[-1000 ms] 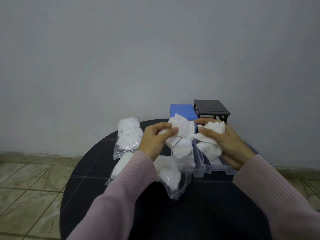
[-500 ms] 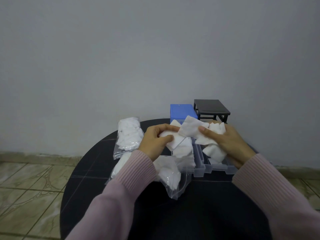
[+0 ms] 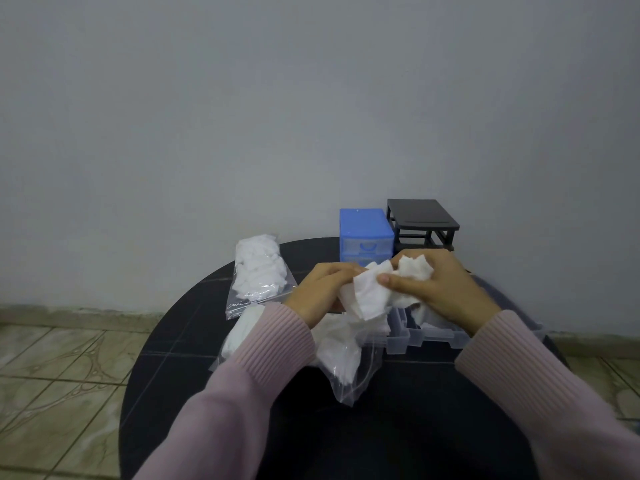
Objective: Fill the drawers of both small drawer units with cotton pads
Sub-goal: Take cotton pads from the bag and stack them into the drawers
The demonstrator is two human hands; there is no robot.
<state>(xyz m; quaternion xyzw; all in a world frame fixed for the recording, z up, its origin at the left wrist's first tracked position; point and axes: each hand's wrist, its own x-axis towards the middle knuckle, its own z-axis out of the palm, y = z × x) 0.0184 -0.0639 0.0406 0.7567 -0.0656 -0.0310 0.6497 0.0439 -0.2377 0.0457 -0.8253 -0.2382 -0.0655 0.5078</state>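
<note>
My left hand [image 3: 320, 292] and my right hand [image 3: 440, 289] meet over the middle of the table, both gripping a bunch of white cotton pads [image 3: 370, 296]. The right hand's thumb presses on the front pad, and more pads [image 3: 414, 270] bulge out above its fingers. Just below the hands stand two clear drawers [image 3: 429, 336] pulled out onto the table, with pads in them. The blue drawer unit [image 3: 365, 232] stands behind the hands, one drawer visible in it. To its right the black drawer unit [image 3: 420, 220] shows as an empty frame.
A sealed clear bag of pads [image 3: 258, 270] lies at the table's back left. An open bag of pads [image 3: 341, 358] lies under my left wrist, partly hidden by the sleeve. The round black table [image 3: 381, 427] stands against a grey wall, tiled floor to its left.
My hands have drawn closer together. The pad held out by my left hand has been pulled across into the bunch, where my right thumb now clamps it. The bunch sits slightly lower.
</note>
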